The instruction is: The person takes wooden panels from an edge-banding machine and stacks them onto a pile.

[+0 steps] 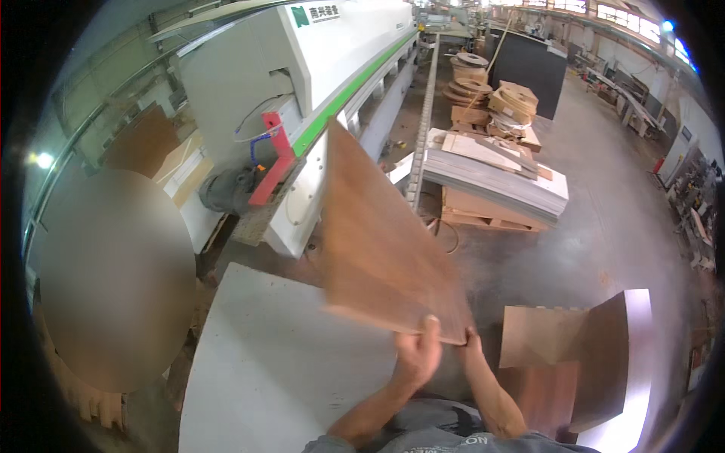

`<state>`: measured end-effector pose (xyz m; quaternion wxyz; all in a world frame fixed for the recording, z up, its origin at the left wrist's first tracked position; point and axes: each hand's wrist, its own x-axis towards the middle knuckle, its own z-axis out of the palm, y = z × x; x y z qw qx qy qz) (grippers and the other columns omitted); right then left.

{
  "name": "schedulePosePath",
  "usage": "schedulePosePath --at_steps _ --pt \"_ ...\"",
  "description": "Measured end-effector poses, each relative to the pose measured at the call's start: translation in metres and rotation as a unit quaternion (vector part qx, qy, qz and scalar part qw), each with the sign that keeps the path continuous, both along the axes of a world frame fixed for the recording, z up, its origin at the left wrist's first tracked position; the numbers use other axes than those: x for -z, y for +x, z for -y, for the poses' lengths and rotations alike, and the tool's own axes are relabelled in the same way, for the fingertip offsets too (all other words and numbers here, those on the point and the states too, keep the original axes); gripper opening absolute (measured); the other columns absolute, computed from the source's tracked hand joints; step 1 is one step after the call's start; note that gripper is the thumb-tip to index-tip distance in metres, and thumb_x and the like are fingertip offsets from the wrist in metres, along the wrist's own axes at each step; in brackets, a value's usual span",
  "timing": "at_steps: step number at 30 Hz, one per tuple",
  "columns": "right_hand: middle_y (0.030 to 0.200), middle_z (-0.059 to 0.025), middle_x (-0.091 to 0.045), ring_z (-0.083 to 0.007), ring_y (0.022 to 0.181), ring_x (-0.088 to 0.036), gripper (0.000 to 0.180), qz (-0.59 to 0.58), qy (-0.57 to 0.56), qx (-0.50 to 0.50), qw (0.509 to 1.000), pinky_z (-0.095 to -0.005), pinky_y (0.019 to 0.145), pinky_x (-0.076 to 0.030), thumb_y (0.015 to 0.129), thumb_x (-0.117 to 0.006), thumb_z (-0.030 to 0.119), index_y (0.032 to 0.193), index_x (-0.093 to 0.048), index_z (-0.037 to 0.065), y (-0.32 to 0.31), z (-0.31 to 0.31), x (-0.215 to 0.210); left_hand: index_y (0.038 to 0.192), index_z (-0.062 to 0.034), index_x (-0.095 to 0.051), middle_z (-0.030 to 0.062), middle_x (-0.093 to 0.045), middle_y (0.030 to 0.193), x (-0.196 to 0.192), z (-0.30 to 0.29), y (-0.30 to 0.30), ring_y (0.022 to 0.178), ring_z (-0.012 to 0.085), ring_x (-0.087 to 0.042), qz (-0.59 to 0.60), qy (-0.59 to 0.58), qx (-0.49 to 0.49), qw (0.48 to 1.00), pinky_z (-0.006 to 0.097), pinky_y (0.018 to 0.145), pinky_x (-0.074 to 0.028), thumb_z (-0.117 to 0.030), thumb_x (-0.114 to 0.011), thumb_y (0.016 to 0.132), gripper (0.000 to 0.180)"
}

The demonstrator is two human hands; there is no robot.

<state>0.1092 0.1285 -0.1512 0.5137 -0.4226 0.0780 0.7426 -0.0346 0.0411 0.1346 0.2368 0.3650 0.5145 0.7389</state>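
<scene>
A brown wood-grain panel point(385, 249) is held up at a tilt in front of me, its far end reaching toward the white machine. My left hand point(421, 355) grips its near edge, thumb on the upper face and the other fingers hidden below. At the near right corner my right hand point(472, 346) is closed on the panel, its fingers mostly out of sight behind the edge. Below the panel lies a large light-grey board surface point(264, 347), apart from it.
The long white machine point(355, 45) with a green stripe stands ahead, a red bracket point(273, 162) at its near end. Stacked boards point(498, 177) rest on a pallet to the right. More brown panels point(604, 362) stand near my right side. A blurred oval covers the left.
</scene>
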Motion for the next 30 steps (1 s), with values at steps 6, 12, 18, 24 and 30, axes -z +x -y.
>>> schedulePosePath --at_steps 6,12,18,24,30 --pt "0.093 -0.0049 -0.064 -0.0133 0.086 -0.057 0.023 0.289 0.139 0.011 0.947 -0.0256 0.080 -0.043 0.092 -0.055 0.013 0.102 -0.065 -0.005 -0.028 0.079 -0.129 0.142 0.0106 -0.030 0.0276 -0.042 0.137 0.058 -0.007 0.073 0.110 0.0340 -0.054 -0.092 -0.096 0.152 0.980 0.037 0.093 -0.045 0.005 -0.049 0.085 0.060" --pt "0.090 -0.0037 -0.062 -0.0125 0.084 -0.056 0.023 0.212 0.101 -0.006 0.972 -0.0252 0.076 -0.043 0.092 -0.051 0.014 0.099 -0.064 -0.004 0.014 0.080 -0.119 0.063 0.0045 -0.055 0.0095 -0.053 0.054 0.107 -0.011 0.100 0.051 0.0201 -0.054 -0.164 -0.167 0.102 0.967 0.036 0.052 -0.042 -0.015 -0.055 0.091 0.034" --pt "0.111 -0.0082 -0.060 -0.0198 0.099 -0.057 0.036 -0.019 0.043 -0.067 0.997 -0.0326 0.087 -0.046 0.097 -0.047 0.027 0.117 -0.055 -0.001 0.087 0.087 0.047 0.065 0.0045 -0.056 0.0099 -0.054 0.058 0.094 -0.010 0.107 0.053 0.0204 -0.054 -0.195 -0.101 0.074 0.973 0.036 0.053 -0.042 -0.013 -0.057 0.088 0.029" --pt "0.129 -0.0148 -0.057 -0.0272 0.119 -0.055 0.046 -0.050 -0.097 0.087 0.990 -0.0422 0.104 -0.044 0.102 -0.041 0.037 0.129 -0.049 0.001 0.106 0.090 0.080 0.085 0.0028 -0.058 0.0073 -0.058 0.079 0.036 -0.015 0.076 0.071 0.0168 -0.057 -0.054 -0.051 0.141 0.987 0.034 0.061 -0.045 -0.001 -0.060 0.079 0.008" --pt "0.130 -0.0131 -0.056 -0.0302 0.118 -0.055 0.037 -0.011 -0.057 0.326 0.944 -0.0459 0.104 -0.045 0.099 -0.051 0.017 0.132 -0.046 0.002 0.145 0.112 -0.028 0.109 0.0091 -0.055 0.0164 -0.058 0.106 -0.023 -0.039 0.078 0.091 0.0276 -0.059 0.159 -0.097 0.128 0.974 0.041 0.081 -0.051 0.002 -0.059 0.066 0.043"
